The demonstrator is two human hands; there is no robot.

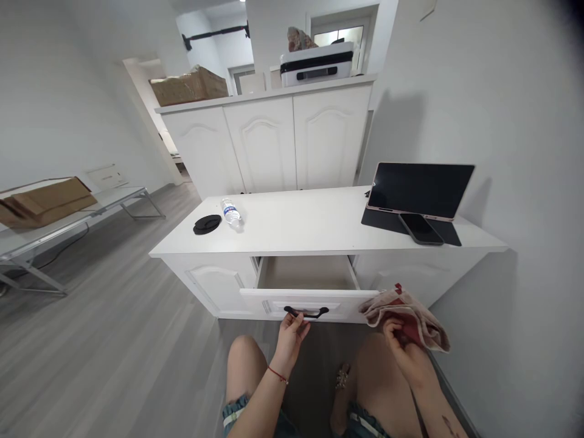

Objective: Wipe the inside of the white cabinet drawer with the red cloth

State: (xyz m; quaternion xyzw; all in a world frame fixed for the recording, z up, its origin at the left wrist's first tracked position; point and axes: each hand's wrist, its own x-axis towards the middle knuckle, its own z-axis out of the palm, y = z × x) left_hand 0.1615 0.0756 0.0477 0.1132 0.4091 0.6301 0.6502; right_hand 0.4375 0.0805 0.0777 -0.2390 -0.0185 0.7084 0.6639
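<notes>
Left hand [292, 337] had its fingers hooked under the black handle [306, 312] of the half-open drawer [306, 301]; right hand [401, 344] gripped a bunched cloth [406, 316] just beside the drawer's right corner. A straight, level pull seemed wisest, with the cloth kept off the rails.

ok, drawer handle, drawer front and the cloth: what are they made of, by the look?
Handle: matte black, thin curved bar; probably metal, could be plastic. The left hand grips it.
Drawer front: smooth white painted or laminated board with a routed panel, likely MDF or wood.
Cloth: soft woven fabric, beige with red, creased and drooping from the right hand; likely cotton.
</notes>
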